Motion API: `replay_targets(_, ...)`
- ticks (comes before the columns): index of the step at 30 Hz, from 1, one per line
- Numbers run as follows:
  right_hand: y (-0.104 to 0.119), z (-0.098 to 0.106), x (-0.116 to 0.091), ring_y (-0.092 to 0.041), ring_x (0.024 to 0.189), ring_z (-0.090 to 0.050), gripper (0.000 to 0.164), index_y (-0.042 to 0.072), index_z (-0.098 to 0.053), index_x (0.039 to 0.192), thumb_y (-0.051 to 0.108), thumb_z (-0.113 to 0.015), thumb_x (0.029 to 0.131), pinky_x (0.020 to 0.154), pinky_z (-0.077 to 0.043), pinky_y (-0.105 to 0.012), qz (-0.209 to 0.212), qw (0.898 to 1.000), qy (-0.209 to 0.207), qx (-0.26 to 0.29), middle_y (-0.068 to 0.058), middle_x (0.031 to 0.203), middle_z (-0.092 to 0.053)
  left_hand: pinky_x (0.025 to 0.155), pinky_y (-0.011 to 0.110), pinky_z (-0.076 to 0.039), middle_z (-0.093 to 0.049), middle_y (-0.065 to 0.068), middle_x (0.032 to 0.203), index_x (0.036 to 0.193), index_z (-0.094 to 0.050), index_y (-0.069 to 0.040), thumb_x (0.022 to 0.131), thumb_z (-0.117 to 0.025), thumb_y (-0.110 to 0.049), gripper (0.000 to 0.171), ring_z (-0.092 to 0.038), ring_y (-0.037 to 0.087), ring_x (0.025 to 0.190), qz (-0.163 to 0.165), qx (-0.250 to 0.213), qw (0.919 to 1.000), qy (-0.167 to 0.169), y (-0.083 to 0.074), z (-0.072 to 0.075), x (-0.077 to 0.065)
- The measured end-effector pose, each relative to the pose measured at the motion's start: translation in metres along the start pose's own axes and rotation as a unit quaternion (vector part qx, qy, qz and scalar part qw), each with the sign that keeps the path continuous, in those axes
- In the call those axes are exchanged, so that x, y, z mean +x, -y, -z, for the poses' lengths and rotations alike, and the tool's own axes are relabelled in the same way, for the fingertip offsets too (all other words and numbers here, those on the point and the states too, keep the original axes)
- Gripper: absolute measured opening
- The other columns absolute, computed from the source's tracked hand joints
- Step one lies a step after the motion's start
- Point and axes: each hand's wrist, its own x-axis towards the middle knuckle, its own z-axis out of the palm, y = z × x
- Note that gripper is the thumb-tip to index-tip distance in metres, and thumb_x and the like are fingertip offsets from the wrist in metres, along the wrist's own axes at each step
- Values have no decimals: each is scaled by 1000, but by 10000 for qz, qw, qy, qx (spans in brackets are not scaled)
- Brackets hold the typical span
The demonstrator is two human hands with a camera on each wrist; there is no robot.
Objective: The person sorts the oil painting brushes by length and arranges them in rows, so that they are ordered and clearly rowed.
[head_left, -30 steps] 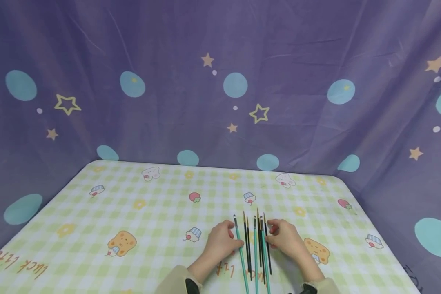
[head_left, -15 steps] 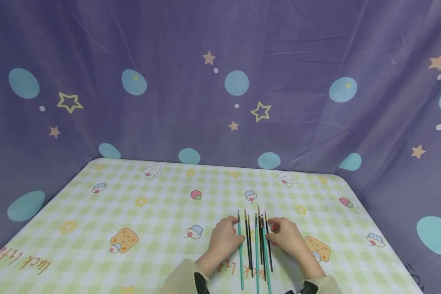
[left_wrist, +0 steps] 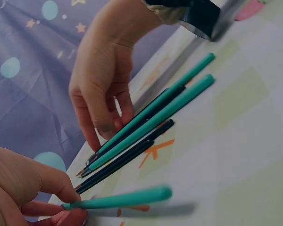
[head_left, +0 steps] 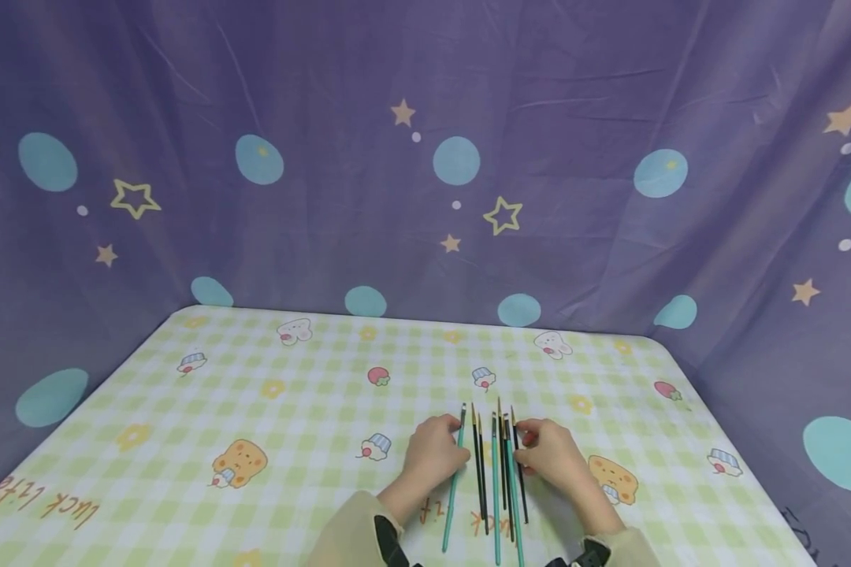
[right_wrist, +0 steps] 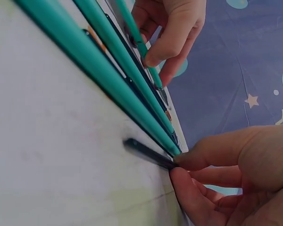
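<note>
My left hand pinches a thin teal paintbrush between thumb and fingers at the left side of a group of brushes. In the left wrist view that brush has its handle end raised over its shadow. On the opposite side, my right hand pinches a black paintbrush near its bristle end, thumb against finger. Between the hands, two teal paintbrushes and several black paintbrushes lie roughly side by side, bristles pointing away from me.
A green-and-white checked cloth with printed cupcakes, bears and lettering covers the table. Behind it and along both sides hangs a purple curtain with stars and teal dots.
The teal brush in my left hand has turned: its handle end swung left and its bristle end shifted right, towards the group. My right hand has stayed almost in place.
</note>
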Motion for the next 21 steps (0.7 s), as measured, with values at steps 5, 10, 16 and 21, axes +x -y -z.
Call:
replay_targets(5, 0, -1, 2, -10, 53, -55, 49, -3, -57, 118, -1, -68, 70, 47, -49, -21, -117, 9999, 3, 75, -7, 81, -56, 45, 22, -37, -51, -2, 66, 109, -62, -5, 66, -66, -7, 44, -46, 11, 52, 70, -530, 9985, 89, 6, 2, 2)
replay_targets(10, 0, -2, 3, -11, 53, -55, 49, -2, -57, 116, -2, -67, 68, 47, -50, -21, -163, 9998, -46, 131, -7, 80, -55, 40, 21, -41, -53, -1, 69, 114, -60, -6, 68, -64, -4, 47, -47, 10, 46, 51, -1118, 9935, 228, 12, 5, 4)
replay_targets(16, 0, -1, 1, -11, 53, -54, 48, -2, -58, 116, -1, -67, 69, 47, -49, -22, -156, 9998, -92, 100, -7, 80, -55, 40, 22, -45, -53, 0, 72, 117, -58, -5, 70, -63, -3, 47, -49, 11, 49, -155, -1513, 9878, 328, 24, 11, 9)
replay_targets(21, 1, 0, -1, -11, 54, -54, 49, -2, -57, 117, 0, -67, 69, 47, -49, -21, -138, 9999, -58, 40, -8, 81, -56, 43, 23, -47, -55, 1, 75, 118, -58, -6, 72, -63, -4, 46, -51, 11, 56, -278, -1615, 9858, 358, 37, 19, 13)
